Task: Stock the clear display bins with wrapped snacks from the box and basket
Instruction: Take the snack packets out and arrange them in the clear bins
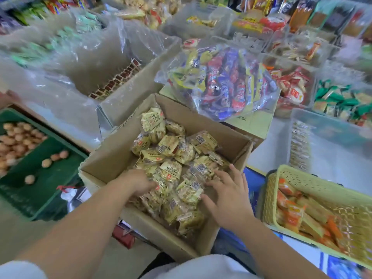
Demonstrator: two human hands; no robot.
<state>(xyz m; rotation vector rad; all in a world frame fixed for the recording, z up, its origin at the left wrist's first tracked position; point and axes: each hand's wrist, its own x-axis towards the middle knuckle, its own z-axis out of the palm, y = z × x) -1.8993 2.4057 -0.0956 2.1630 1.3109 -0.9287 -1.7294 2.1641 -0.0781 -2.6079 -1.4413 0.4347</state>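
Observation:
An open cardboard box point(112, 156) in front of me holds several pale yellow wrapped snacks point(171, 150). My left hand point(138, 181) reaches into the pile at the near left, fingers buried among the packets. My right hand point(227, 190) lies on the packets at the near right, fingers spread. Whether either hand holds a packet is hidden. A yellow woven basket point(314, 182) at the right holds orange and yellow wrapped bars point(302, 212). Clear display bins point(330, 127) stand behind it, one with a row of small packets point(300, 146).
A clear bag of blue, red and yellow snacks point(221, 81) rests on another carton behind the box. A plastic-lined carton point(112, 63) sits at the back left. A green tray with eggs point(40, 158) is at the left. More snack bins point(291, 83) line the back.

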